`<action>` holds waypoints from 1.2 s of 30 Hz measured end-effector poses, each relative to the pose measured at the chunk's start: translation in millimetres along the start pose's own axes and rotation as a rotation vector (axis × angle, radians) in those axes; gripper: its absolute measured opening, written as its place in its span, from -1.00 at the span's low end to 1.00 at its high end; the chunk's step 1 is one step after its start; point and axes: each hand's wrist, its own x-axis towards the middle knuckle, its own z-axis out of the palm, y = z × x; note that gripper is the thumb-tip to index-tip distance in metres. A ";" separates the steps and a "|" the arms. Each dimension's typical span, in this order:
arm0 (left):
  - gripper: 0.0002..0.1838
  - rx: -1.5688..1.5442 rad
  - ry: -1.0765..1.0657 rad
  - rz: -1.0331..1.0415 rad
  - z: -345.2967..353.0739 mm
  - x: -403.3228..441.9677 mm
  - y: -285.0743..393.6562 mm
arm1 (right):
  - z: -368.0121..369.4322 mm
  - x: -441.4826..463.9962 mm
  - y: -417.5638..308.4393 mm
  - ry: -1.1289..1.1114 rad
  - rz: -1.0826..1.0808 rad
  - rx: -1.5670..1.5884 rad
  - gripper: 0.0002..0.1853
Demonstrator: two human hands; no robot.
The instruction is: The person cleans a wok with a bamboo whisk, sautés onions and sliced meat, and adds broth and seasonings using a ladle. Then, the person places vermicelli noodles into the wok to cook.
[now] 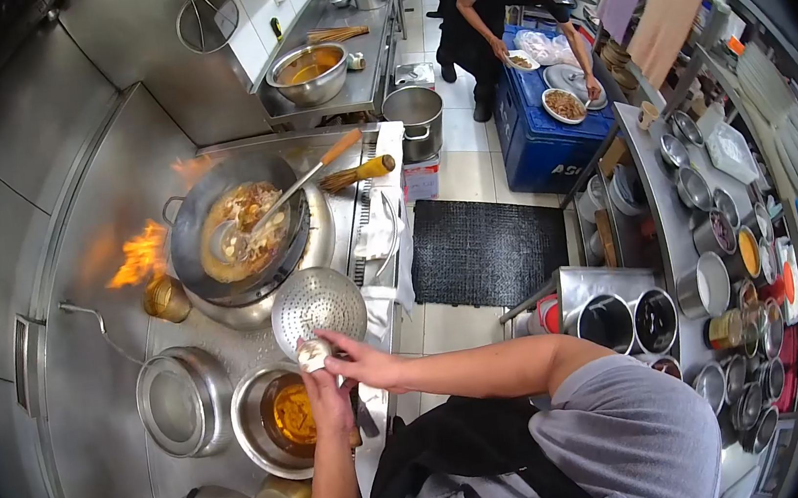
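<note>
Both of my hands meet at a small pale round object, perhaps a jar or cup, in front of the perforated strainer [318,309]. My left hand [330,404] has its fingers wrapped round the object [314,354] from below. From the right, my right hand [364,359] touches its side and top, fingers bent against it. Beyond them a wok [183,236] holds brown liquid with food pieces [247,212], and a ladle with a wooden handle [341,147] rests in it. Below left of the strainer sits a steel pot [244,426] with orange oil.
Flames [139,254] flare left of the wok. A brush [361,172] and white cloth [377,232] lie at the stove's right edge. Another person [509,0] bends over a blue box [526,151] with plates. Metal bowls [713,284] crowd the right shelf. A black mat [488,249] covers the floor.
</note>
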 end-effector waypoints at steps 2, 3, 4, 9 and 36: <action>-0.19 -0.175 0.054 0.026 8.4 15.0 3.9 | -11.9 24.4 -6.3 0.001 -0.090 -0.391 -0.25; -0.19 -0.181 0.095 0.038 7.0 22.4 1.0 | -12.9 36.3 -11.6 -0.020 -0.107 -0.573 -0.23; -0.21 -0.287 0.136 0.042 0.8 29.4 -1.9 | -15.6 48.3 -16.4 -0.075 -0.096 -0.574 -0.23; -0.24 -0.472 0.357 0.098 -38.2 54.3 14.8 | -88.1 156.1 -74.9 -0.297 -0.573 -1.111 -0.11; -0.33 1.487 1.249 0.329 7.1 358.5 204.9 | -415.2 270.4 -223.9 -0.506 0.524 -0.202 -0.39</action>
